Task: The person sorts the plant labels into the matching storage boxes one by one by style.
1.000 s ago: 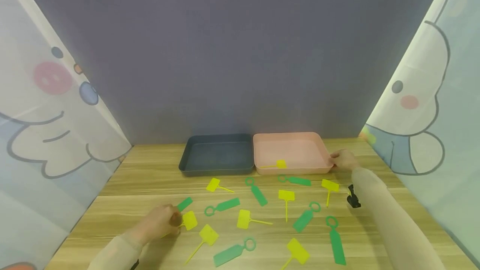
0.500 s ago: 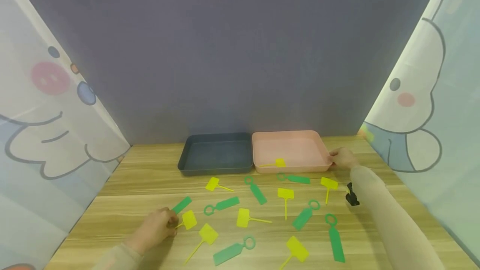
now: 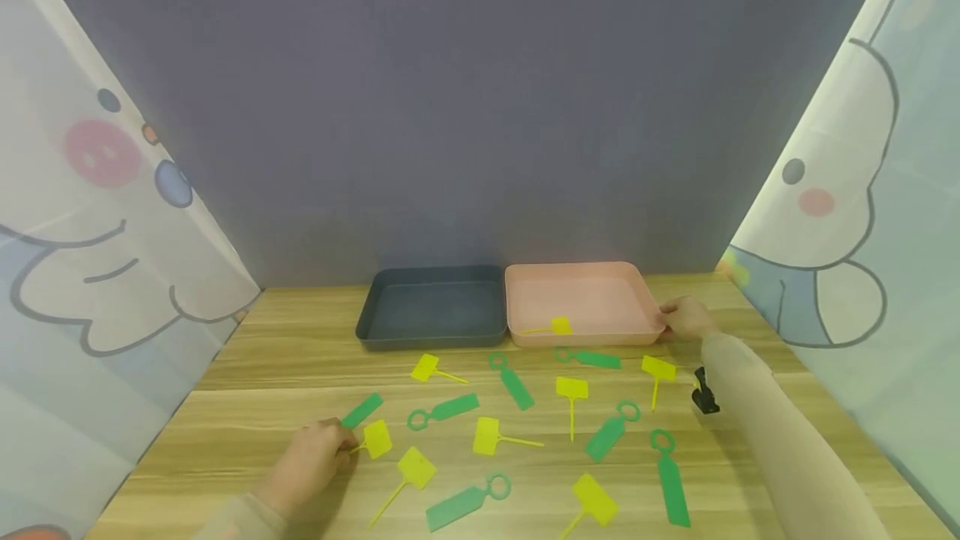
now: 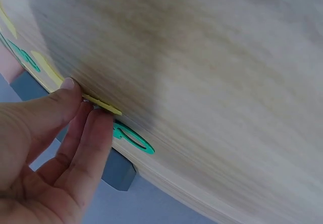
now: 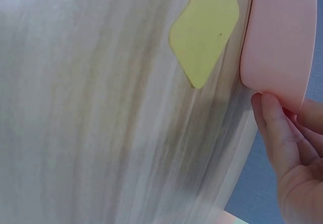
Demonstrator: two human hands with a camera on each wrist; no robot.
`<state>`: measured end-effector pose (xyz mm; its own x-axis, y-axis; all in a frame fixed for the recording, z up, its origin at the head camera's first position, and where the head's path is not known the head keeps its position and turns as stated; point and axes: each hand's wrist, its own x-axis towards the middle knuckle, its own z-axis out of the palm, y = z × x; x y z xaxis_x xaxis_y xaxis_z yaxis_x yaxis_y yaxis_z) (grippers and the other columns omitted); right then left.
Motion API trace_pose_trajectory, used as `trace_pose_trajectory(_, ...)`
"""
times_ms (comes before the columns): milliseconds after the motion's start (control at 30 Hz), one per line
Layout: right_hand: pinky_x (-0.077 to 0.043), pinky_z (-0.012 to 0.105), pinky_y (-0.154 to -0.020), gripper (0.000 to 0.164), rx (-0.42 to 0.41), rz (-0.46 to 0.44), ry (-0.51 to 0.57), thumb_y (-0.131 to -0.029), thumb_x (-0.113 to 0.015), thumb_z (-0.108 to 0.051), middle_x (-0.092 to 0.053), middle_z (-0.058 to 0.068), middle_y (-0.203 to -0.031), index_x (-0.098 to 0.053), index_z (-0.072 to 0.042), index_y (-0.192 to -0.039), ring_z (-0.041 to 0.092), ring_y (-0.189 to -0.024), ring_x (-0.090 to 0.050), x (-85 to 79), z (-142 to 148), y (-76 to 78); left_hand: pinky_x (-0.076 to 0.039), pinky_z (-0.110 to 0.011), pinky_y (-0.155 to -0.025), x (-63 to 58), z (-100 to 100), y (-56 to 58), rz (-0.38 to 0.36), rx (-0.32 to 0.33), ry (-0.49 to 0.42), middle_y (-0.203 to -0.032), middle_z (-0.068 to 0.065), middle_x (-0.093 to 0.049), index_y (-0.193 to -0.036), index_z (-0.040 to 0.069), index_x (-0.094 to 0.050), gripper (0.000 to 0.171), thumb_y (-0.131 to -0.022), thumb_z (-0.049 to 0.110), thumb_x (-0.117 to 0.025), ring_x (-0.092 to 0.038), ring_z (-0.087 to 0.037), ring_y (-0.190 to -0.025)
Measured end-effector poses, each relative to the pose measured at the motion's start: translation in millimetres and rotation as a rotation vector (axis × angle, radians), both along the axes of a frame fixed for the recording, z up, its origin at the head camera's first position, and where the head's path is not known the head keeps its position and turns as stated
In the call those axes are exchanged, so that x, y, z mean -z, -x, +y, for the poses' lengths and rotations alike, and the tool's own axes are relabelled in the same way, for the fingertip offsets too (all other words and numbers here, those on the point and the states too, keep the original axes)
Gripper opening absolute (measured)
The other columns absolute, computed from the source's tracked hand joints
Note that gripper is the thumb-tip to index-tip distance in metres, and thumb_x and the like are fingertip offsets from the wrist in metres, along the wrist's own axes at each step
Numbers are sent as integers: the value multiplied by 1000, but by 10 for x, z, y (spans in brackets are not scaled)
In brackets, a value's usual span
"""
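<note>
My left hand (image 3: 306, 463) is low on the left of the table. Its thumb and fingers pinch the stem of a yellow T-shaped plant label (image 3: 377, 439), whose flat head points right. The left wrist view shows the stem's end (image 4: 108, 107) sticking out past the fingertips. Just beyond lies a green ring-ended tag (image 3: 363, 411), its ring hidden by the hand in the head view. My right hand (image 3: 688, 319) grips the near right corner of the pink tray (image 3: 585, 340), thumb at the rim and fingers against the outer wall (image 5: 277, 42).
A dark blue tray (image 3: 435, 343) stands against the pink one. One yellow label (image 3: 561, 326) lies in the pink tray. Several yellow labels (image 3: 573, 390) and green tags (image 3: 456, 407) are scattered on the wooden table. A small black object (image 3: 704, 392) appears beside the right sleeve.
My left hand has drawn back slightly to the left, uncovering more of the green tag. The yellow label has hardly shifted. The right hand keeps its place at the pink tray.
</note>
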<state>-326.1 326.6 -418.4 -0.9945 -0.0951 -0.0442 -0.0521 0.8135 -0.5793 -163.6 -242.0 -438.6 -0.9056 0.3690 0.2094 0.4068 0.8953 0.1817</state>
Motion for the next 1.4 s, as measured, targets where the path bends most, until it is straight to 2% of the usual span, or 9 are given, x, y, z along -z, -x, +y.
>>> trace_pose_trajectory(167, -52, 45, -82, 35, 2, -11, 4, -87, -53, -6, -56, 37, -109, -53, 20, -110, 41, -94, -61, -12, -5, 12, -51, -20, -54, 13, 14, 2, 63, -3, 33, -65, 1, -61, -67, 11, -70, 14, -61, 0, -77, -60, -14, -58)
trace_pose_trajectory(367, -50, 47, -84, 35, 9, -15, -9, -88, -53, -6, -55, 37, -110, -53, 20, -111, 41, -96, -60, -36, -14, 19, -52, -19, -54, 2, 30, 4, 50, -27, 2, -65, -4, -65, -65, 10, -69, 15, -62, -4, -75, -63, -17, -60)
trace_pose_trajectory(500, -52, 44, -83, 37, 18, -40, 21, -88, -52, -6, -53, 38, -113, -51, 21, -114, 39, -96, -61, -45, -14, 23, -54, -21, -55, -27, 27, 5, 27, -11, -29, -67, -7, -67, -66, 8, -70, 15, -62, -6, -74, -66, -20, -62)
trace_pose_trajectory(600, -52, 44, -84, 38, 20, -47, 35, -89, -51, -6, -52, 38, -114, -49, 21, -115, 38, -96, -62, -47, -15, 29, -55, -23, -56, -59, 22, 15, -22, -7, -50, -68, -8, -68, -66, 7, -70, 15, -62, -7, -74, -66, -21, -64)
trace_pose_trajectory(800, -50, 46, -86, 38, 21, -44, 21, -89, -51, -7, -52, 38, -114, -50, 21, -114, 40, -98, -60, -63, -38, 32, -53, -26, -57, -116, 20, 43, -130, -89, -66, -68, -2, -67, -69, 10, -71, 17, -63, -6, -73, -62, -16, -64)
trace_pose_trajectory(967, -52, 44, -82, 37, 14, -23, 24, -88, -51, -6, -53, 39, -112, -51, 22, -112, 40, -95, -61, -66, -42, 27, -54, -26, -57, -126, 3, 64, -192, -106, -101, -70, -3, -68, -72, 8, -70, 15, -66, -6, -72, -63, -17, -65)
trace_pose_trajectory(1067, -54, 41, -79, 36, 17, -31, 39, -88, -51, -5, -52, 40, -112, -50, 23, -112, 37, -92, -63, -50, -38, 32, -54, -24, -57, -123, -9, 67, -212, -92, -107, -71, -4, -68, -74, 7, -70, 14, -67, -6, -71, -63, -16, -65)
trace_pose_trajectory(1400, -53, 41, -81, 38, 25, -56, 42, -89, -52, -6, -52, 39, -114, -49, 22, -114, 36, -92, -64, -13, -22, 17, -53, -22, -57, -115, -11, 49, -213, -50, -104, -72, -4, -67, -74, 7, -70, 13, -68, -5, -72, -62, -16, -65)
